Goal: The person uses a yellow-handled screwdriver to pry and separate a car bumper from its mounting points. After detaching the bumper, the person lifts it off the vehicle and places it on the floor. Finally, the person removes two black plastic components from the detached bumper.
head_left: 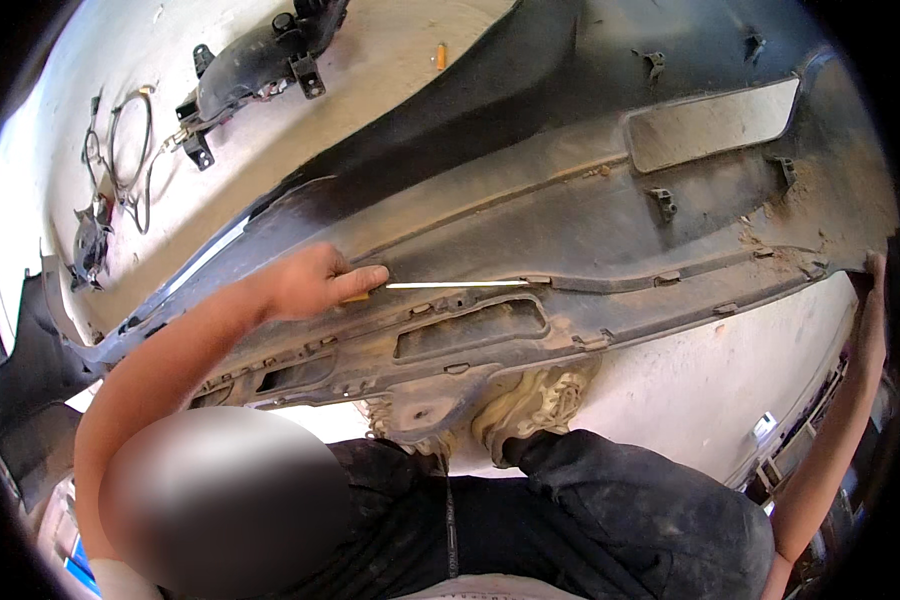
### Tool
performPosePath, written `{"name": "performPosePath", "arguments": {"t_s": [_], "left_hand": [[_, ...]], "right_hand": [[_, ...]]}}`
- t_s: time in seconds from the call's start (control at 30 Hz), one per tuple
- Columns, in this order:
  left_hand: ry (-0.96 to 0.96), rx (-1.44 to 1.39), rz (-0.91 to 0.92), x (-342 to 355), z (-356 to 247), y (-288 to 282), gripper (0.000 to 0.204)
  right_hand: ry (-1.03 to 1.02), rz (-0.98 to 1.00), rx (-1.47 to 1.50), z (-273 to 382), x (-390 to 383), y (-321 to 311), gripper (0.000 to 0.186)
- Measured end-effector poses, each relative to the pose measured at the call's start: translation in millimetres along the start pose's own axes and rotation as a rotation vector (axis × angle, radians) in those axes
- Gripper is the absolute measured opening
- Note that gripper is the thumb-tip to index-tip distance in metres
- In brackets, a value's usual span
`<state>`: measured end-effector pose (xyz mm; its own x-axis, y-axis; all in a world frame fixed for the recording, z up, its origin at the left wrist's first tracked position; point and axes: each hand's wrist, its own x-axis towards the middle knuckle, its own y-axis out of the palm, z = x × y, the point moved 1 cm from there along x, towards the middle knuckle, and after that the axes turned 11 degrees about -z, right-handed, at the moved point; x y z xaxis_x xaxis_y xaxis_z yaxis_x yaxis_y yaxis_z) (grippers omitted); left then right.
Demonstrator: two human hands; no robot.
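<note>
A large dark plastic bumper cover (530,230), dusty and streaked with brown dirt, lies across the view with its clipped edge toward me. My left hand (315,282) is closed around the orange-yellow handle of a screwdriver (455,285). Its thin bright shaft points right along the cover's slotted ridge, and the tip reaches a small clip (537,282). Most of the handle is hidden in my fist. At the far right, my right hand (875,272) grips the end of the bumper cover; its fingers show only in part.
Beyond the cover, a black bracketed car part (255,80), a coiled cable (135,150) and an orange stub-like object (441,56) lie on the pale floor. My dirty shoes (535,400) stand against the near edge. A blurred round shape (225,500) covers the lower left.
</note>
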<state>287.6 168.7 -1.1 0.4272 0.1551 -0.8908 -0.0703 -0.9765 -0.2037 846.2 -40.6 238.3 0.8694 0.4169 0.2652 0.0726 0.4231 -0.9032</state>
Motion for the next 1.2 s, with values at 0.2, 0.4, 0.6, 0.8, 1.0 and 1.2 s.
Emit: {"name": "performPosePath", "arguments": {"t_s": [0.2,0.4,0.6,0.8,1.0,1.2], "left_hand": [[0.258,0.273,-0.217,5.9,-2.8,3.1,0.06],[0.548,0.426,-0.433,22.8,8.0,0.9,0.052],[0.522,0.421,-0.404,23.1,1.5,-3.8,0.051],[0.168,0.059,-0.065,-4.2,2.7,8.8,0.071],[-0.109,-0.145,0.171,-15.2,1.8,-0.8,0.077],[0.182,0.262,-0.149,-8.6,-11.4,-25.8,0.072]], "right_hand": [[0.038,0.009,0.034,13.9,-18.5,7.0,0.033],[0.043,-0.046,0.044,-0.8,-7.2,4.8,0.035],[0.079,0.029,0.128,-0.8,-11.9,5.8,0.033],[0.084,0.062,0.056,-19.4,7.9,-6.5,0.03],[-0.031,-0.01,-0.036,-2.1,-2.8,-6.3,0.038],[-0.018,0.007,0.061,3.3,-9.8,-2.8,0.038]]}}
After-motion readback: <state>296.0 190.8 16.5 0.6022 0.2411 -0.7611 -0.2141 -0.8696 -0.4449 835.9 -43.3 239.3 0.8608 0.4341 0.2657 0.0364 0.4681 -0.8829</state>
